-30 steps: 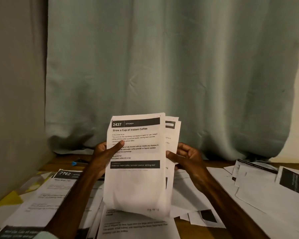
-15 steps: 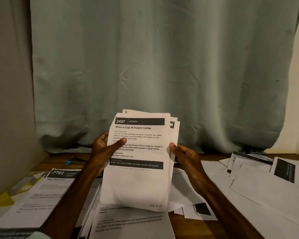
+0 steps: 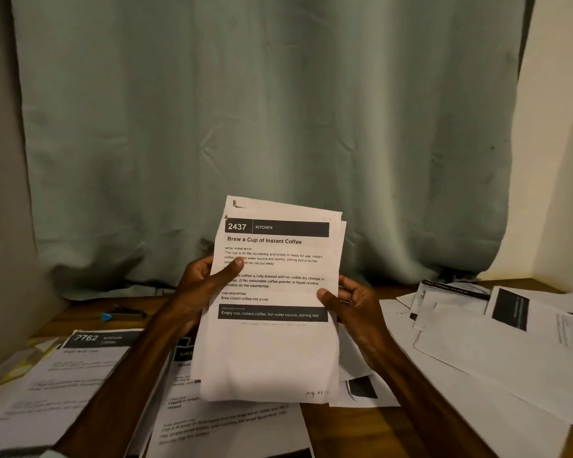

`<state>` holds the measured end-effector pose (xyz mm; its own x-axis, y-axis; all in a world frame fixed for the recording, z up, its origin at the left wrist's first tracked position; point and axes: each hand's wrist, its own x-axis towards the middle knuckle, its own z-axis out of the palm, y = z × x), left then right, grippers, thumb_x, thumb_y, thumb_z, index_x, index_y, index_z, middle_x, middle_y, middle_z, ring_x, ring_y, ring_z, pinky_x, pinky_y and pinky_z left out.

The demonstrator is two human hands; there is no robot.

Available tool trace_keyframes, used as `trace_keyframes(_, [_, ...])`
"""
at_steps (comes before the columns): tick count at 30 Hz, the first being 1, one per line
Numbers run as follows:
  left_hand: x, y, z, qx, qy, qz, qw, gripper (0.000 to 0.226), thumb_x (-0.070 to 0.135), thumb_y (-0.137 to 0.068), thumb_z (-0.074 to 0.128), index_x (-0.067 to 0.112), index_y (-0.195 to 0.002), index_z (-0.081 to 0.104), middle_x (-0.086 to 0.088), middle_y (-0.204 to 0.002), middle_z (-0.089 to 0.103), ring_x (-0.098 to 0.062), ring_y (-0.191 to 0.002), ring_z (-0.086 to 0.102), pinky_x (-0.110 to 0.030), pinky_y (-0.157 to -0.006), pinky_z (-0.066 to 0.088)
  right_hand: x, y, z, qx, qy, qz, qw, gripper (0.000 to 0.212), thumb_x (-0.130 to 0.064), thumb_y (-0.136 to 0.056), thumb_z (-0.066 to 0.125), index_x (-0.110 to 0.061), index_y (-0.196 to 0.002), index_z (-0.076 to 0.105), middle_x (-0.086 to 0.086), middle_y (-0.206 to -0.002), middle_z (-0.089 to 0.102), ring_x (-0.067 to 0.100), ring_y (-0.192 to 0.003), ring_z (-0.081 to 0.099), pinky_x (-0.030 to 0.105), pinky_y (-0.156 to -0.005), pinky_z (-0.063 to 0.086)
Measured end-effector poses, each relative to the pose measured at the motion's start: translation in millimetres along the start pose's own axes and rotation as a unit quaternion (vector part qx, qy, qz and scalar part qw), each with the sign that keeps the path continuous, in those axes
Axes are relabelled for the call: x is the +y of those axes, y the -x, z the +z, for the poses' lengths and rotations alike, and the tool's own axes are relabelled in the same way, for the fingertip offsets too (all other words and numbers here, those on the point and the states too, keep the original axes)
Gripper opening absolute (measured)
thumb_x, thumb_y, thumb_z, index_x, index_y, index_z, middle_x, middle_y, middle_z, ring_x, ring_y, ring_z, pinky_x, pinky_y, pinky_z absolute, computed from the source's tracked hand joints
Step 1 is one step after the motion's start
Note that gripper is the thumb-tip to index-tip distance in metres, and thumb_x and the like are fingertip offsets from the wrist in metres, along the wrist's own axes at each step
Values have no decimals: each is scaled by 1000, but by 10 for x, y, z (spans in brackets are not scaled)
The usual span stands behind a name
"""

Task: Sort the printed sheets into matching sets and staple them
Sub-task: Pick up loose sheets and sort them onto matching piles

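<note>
I hold a stack of printed sheets (image 3: 272, 352) upright above the wooden table. The top sheet reads "2437 KITCHEN, Brew a Cup of Instant Coffee". My left hand (image 3: 202, 289) grips the stack's left edge, thumb across the print. My right hand (image 3: 348, 302) grips the right edge, thumb on the front and fingers behind. The sheets behind peek out unevenly at the top and right. A blue-tipped stapler (image 3: 121, 313) lies on the table at the back left.
Loose sheets cover the table (image 3: 344, 428): a "2762 KITCHEN" page (image 3: 63, 375) at left, another page (image 3: 232, 428) under the stack, overlapping sheets (image 3: 510, 342) at right. A green curtain (image 3: 262, 127) hangs close behind. A grey wall stands at left.
The fanned rear sheets have been drawn in behind the top sheet, so the stack is squarer. My right hand moved in to the stack's right edge. The view shifted slightly.
</note>
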<state>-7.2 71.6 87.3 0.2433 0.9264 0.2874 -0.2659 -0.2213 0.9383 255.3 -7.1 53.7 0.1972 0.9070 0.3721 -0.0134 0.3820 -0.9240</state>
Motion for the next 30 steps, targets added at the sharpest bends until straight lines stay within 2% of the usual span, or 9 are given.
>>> trace_keyframes(4, [-57, 17, 114, -4, -16, -5, 1000, 55, 30, -77, 86, 4, -122, 67, -19, -113, 74, -38, -99, 74, -48, -82, 62, -16, 23, -96, 4, -10, 6, 1000, 25, -11, -94, 67, -22, -116, 65, -11, -105, 77, 19, -95, 76, 32, -77, 63])
trace_keyframes(9, [-70, 5, 256, 49, -64, 22, 997, 13, 19, -91, 72, 12, -102, 72, -2, -89, 79, -23, -80, 77, -28, -61, 61, -50, 92, -122, 10, -7, 12, 1000, 26, -19, -92, 72, -16, -118, 67, 4, -117, 75, 22, -100, 75, 39, -85, 62])
trace_keyframes(14, [-227, -22, 388, 45, -67, -5, 997, 9, 22, -94, 69, 17, -102, 69, 2, -84, 79, -20, -74, 77, -29, -56, 61, -29, 61, -540, 39, 141, -20, 989, 31, -39, -101, 59, -11, -109, 71, 3, -104, 77, 19, -94, 74, 36, -77, 63])
trace_keyframes(16, [-344, -19, 416, 55, -57, -25, 997, 8, 21, -96, 68, 18, -102, 68, 2, -83, 79, -19, -75, 77, -30, -57, 62, 38, 53, -985, 71, 314, -48, 946, 32, -40, -97, 65, -12, -112, 72, 2, -108, 74, 18, -100, 69, 39, -86, 59])
trace_keyframes(17, [-408, -23, 413, 61, -55, -32, 996, 8, 22, -96, 68, 18, -103, 68, 3, -84, 79, -20, -77, 77, -30, -58, 62, 91, 51, -1236, 74, 422, -35, 903, 34, -38, -94, 71, -13, -116, 71, 4, -115, 72, 20, -108, 65, 39, -94, 54])
trace_keyframes(19, [-526, -36, 369, 76, -35, -44, 996, 9, 23, -96, 69, 20, -104, 70, 0, -92, 79, -22, -83, 77, -32, -63, 63, 185, 124, -1661, 50, 608, 77, 789, 48, -34, -88, 77, -15, -129, 62, 8, -132, 61, 28, -127, 51, 39, -104, 45])
trace_keyframes(21, [-619, -69, 289, 88, -7, -58, 994, 14, 24, -95, 70, 20, -108, 72, -5, -104, 78, -23, -89, 76, -34, -68, 64, 264, 241, -1886, 36, 687, 174, 704, 59, -32, -87, 76, -14, -138, 52, 12, -140, 51, 33, -134, 42, 43, -108, 41])
trace_keyframes(26, [-691, -94, 140, 94, 50, -79, 991, 21, 21, -94, 70, 22, -115, 72, -5, -112, 76, -23, -95, 74, -37, -74, 62, 368, 289, -1823, 37, 675, 220, 703, 62, -30, -91, 72, -10, -141, 42, 13, -139, 52, 33, -128, 51, 42, -105, 46])
trace_keyframes(30, [-662, -86, 50, 95, 59, -80, 991, 29, 20, -95, 69, 19, -124, 69, -8, -119, 74, -27, -104, 71, -40, -76, 63, 401, 310, -1807, 48, 703, 191, 684, 45, -22, -96, 62, -10, -137, 46, 14, -135, 56, 33, -125, 54, 41, -102, 46])
